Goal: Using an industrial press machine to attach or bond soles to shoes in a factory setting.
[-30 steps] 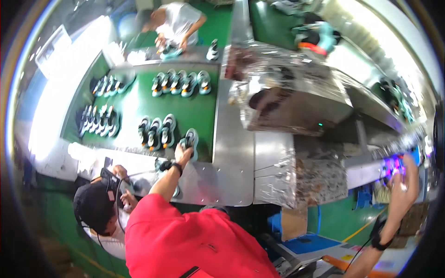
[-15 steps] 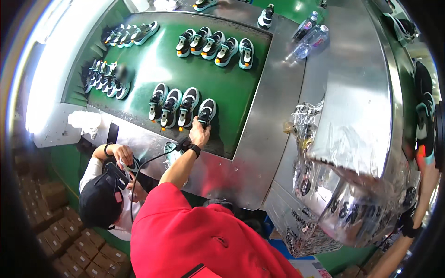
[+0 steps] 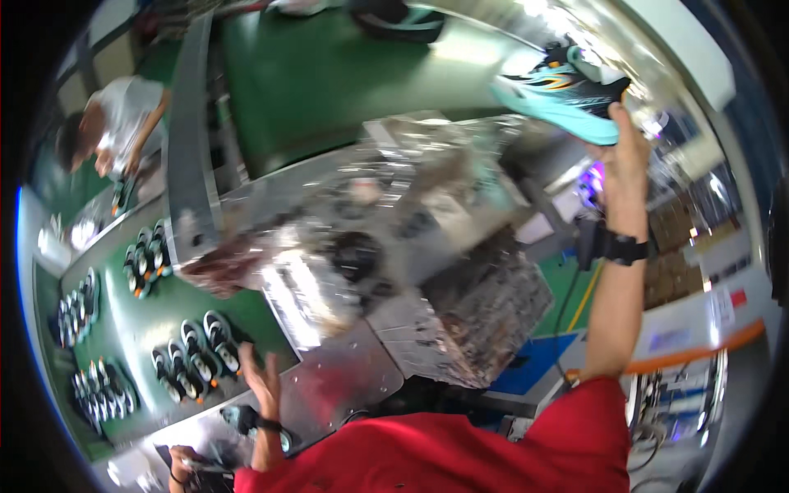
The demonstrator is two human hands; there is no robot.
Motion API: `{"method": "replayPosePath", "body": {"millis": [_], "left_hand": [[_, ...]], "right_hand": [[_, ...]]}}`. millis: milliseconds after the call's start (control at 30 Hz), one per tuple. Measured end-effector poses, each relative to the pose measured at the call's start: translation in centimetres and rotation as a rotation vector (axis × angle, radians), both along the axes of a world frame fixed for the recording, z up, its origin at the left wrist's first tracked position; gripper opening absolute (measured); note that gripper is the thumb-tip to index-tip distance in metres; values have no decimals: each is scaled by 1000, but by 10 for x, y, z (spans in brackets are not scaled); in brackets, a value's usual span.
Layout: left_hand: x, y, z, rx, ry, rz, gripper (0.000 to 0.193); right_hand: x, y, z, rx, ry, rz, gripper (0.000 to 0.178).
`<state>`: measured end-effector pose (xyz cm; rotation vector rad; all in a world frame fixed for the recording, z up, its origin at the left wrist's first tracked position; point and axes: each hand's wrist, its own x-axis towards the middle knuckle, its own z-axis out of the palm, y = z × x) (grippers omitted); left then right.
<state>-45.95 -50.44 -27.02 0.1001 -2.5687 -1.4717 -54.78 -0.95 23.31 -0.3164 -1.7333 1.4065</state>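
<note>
High at the right, my right hand (image 3: 627, 160) grips a black and mint-green sneaker (image 3: 567, 107) near its heel, with the light sole turned toward me. The sneaker is held up above the bench, apart from any surface. My left hand (image 3: 261, 380) is over the green work surface (image 3: 267, 316), its fingers spread and nothing in them. Beside those fingers stands the nearest sneaker (image 3: 220, 338) of a short row of black and white sneakers. Motion smears parts of the picture.
Clear plastic bags (image 3: 329, 279) cover the metal bench between my hands. A plastic-wrapped box (image 3: 493, 308) stands in front of me. More sneaker rows (image 3: 103, 390) fill the left side. One co-worker (image 3: 123, 131) stands far left; another's hand (image 3: 182, 462) works near lower left.
My view has swung to the right. The left hand has let go of the sneaker at the row's end. My right hand, then low at the far right edge, now holds its sneaker up in plain view.
</note>
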Motion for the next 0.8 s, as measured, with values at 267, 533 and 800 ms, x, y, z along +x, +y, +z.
{"method": "replayPosePath", "body": {"millis": [267, 533, 800], "left_hand": [[107, 254, 275, 1278, -570, -1386, 76], [296, 384, 360, 1471, -838, -1735, 71], [517, 409, 319, 559, -705, -2154, 45]], "right_hand": [[260, -54, -66, 18, 467, -182, 20], [504, -124, -129, 199, 76, -614, 66], [747, -157, -157, -296, 90, -1046, 69]]}}
